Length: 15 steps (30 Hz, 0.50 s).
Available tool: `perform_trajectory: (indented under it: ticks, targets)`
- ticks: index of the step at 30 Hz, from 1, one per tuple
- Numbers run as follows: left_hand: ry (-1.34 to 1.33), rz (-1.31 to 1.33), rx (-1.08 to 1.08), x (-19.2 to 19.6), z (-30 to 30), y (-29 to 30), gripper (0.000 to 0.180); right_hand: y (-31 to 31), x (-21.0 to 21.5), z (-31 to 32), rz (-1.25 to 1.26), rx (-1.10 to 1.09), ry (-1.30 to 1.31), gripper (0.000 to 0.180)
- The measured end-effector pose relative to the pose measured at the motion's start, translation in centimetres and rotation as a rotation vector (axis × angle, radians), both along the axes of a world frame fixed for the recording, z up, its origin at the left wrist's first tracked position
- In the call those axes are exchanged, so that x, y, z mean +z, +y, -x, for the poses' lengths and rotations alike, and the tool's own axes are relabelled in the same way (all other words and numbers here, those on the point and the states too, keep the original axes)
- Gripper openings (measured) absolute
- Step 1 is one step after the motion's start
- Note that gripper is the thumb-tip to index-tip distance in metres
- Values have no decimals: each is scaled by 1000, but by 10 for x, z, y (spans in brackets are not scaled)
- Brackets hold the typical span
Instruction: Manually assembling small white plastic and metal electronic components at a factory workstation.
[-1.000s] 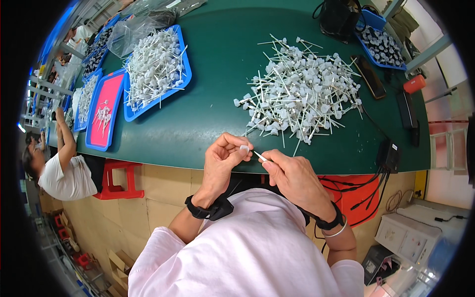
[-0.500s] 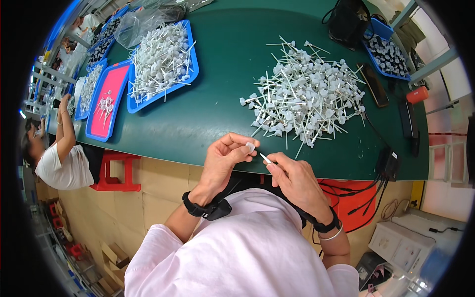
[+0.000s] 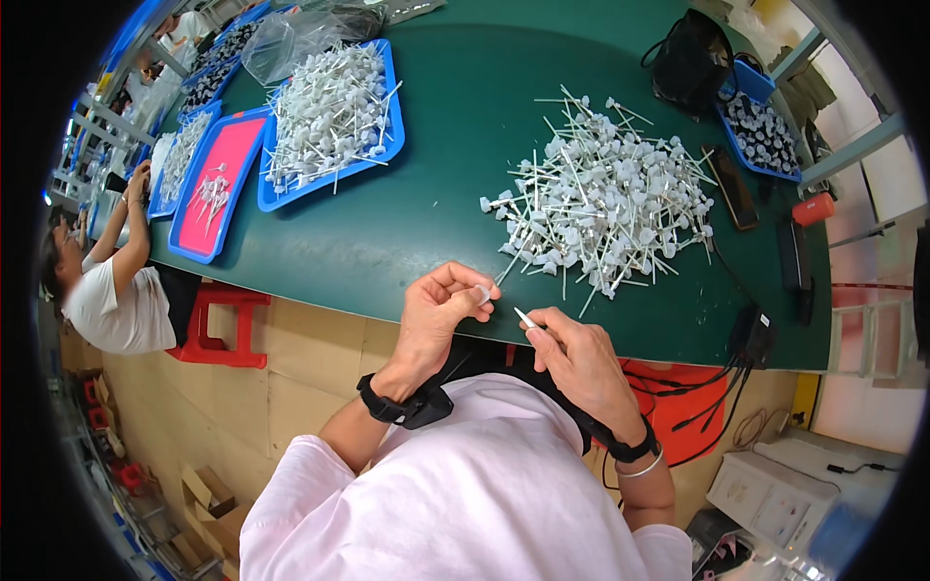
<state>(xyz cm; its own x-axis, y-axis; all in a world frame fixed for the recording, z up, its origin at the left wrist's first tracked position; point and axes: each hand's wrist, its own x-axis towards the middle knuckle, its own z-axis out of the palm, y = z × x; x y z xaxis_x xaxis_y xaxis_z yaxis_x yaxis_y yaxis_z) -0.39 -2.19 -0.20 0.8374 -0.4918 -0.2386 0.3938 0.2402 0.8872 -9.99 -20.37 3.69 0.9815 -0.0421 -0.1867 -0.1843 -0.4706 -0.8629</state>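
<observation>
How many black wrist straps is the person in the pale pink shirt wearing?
2. One strap is around the wrist behind the left hand; the other strap is behind the right hand. Both wrists show, so none seems hidden.

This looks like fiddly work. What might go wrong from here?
The pointed white tool in the right hand aims toward the left hand, so a slip might poke it. The small white piece is pinched at the left hand's tips and could drop. The heap of stemmed white pieces lies loose on the green table, so a bump might scatter some.
</observation>
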Motion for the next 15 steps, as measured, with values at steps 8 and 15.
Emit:
perform_trajectory:
  ticks: [8,15]
  targets:
    - [-531,-131,360,44,-91,50,16,-8,-8,10,-28,-84,43,18]
    - [-809,-590,474,37,-292,140,39,-10,-24,9,-128,-54,-28,19]
